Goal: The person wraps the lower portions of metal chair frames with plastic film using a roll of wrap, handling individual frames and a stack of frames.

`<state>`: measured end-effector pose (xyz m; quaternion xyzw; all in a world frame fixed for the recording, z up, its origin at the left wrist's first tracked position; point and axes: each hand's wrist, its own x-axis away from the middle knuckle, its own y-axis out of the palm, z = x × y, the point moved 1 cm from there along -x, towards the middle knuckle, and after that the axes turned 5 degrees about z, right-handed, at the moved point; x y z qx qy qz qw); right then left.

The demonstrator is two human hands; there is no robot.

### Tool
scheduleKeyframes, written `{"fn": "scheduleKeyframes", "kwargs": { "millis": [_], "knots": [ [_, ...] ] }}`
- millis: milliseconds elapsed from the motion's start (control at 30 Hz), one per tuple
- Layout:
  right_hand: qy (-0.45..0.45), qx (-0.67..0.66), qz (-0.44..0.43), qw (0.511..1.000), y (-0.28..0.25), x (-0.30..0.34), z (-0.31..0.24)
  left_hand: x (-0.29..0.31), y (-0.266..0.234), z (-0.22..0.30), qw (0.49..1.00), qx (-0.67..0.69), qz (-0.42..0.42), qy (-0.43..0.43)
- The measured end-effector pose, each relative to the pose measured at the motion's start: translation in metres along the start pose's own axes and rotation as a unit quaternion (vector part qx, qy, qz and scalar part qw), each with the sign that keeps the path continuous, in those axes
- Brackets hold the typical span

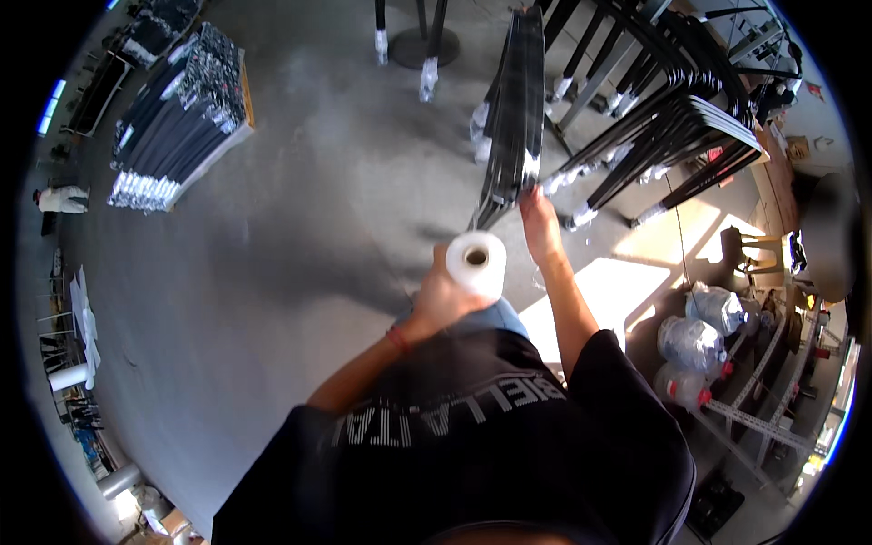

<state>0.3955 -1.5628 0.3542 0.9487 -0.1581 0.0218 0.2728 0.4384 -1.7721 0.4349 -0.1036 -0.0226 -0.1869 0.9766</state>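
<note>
My left hand [442,295] is wrapped round a roll of clear stretch film [490,274], its hollow core facing up. A thin strand of film seems to run from the roll to the near end of a bundle of black metal frames [516,109]. Against the right edge of that bundle, close to its near end, my right hand [542,227] is closed with its fingertips on the metal. Whether film is also pinched there is too small to tell. Whitish wrapping covers some of the bundle's parts.
More black tube frames [672,118] with wrapped feet stand at the right. A pallet stack of wrapped dark parts [177,123] is at the far left. Large clear water bottles [692,343] lie by a metal rack [758,422] on the right. Another person [62,199] stands far left.
</note>
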Motion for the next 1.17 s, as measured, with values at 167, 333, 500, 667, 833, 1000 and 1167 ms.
{"fn": "scheduleKeyframes", "kwargs": {
  "millis": [167,333,500,667,833,1000,1167],
  "knots": [
    [-0.140,0.185,0.071,0.970,0.035,0.060,-0.019,0.019,0.003,-0.011,0.996,0.015,0.027,0.082],
    [-0.227,0.419,0.172,0.862,0.035,0.067,-0.021,0.034,0.004,-0.013,0.995,0.019,-0.001,0.102],
    [-0.183,0.445,0.130,0.867,0.068,0.010,-0.051,0.031,0.009,-0.001,0.979,-0.070,-0.042,0.185],
    [-0.305,0.495,0.046,0.812,0.053,0.002,-0.049,0.022,0.005,0.007,0.985,-0.041,-0.051,0.161],
    [-0.227,0.392,0.011,0.892,0.036,0.031,-0.057,0.020,0.012,0.010,0.986,-0.081,-0.030,0.144],
    [-0.191,0.276,0.037,0.941,0.026,0.090,-0.062,0.015,0.011,0.020,0.986,-0.079,-0.009,0.144],
    [-0.156,0.328,0.133,0.922,0.081,0.138,-0.043,-0.002,0.024,0.004,0.944,-0.243,-0.044,0.219]
  ]
}}
